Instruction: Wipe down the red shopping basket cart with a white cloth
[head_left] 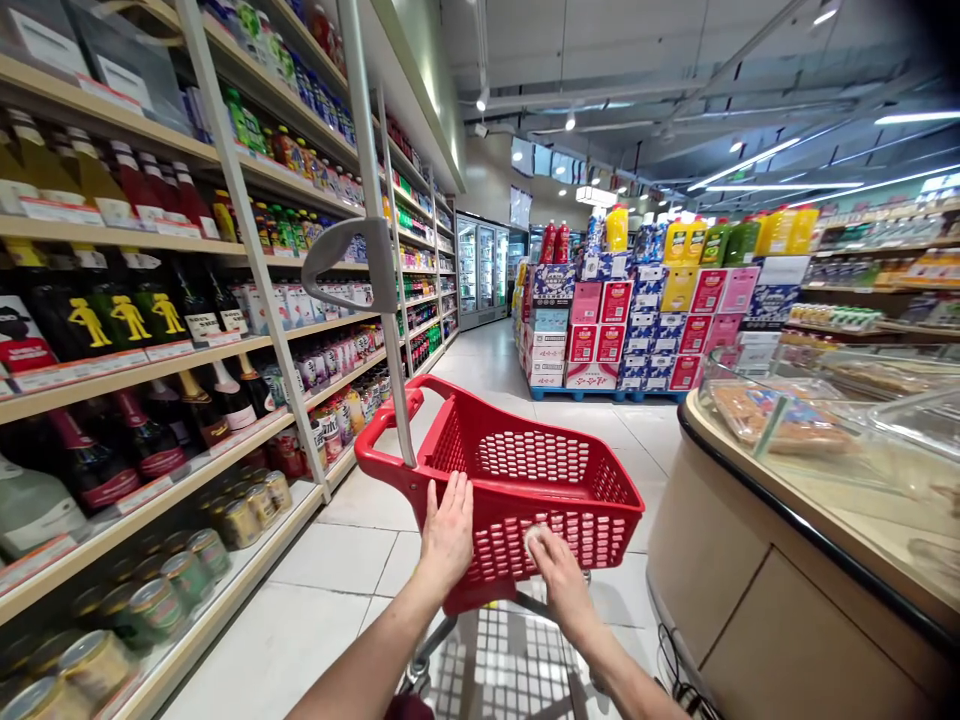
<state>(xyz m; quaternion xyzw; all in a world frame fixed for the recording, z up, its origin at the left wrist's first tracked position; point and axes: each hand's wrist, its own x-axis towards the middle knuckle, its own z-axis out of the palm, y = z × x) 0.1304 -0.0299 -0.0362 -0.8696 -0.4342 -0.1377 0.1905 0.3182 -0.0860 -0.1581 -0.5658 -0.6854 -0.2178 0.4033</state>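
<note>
A red plastic shopping cart with a perforated basket stands in front of me, side on. My left hand lies flat against the near side of the basket, fingers stretched up to its rim and holding nothing. Farther right, my right hand presses a small white cloth to the perforated wall. Most of the cloth is hidden under the fingers. A metal pole with a grey loop handle rises from the cart's left end.
Shelves of bottles and cans line the left. A glass-topped counter stands close on the right, cables at its foot. Stacked drink boxes occupy the floor ahead. Tiled floor surrounds the cart, with fridges far back.
</note>
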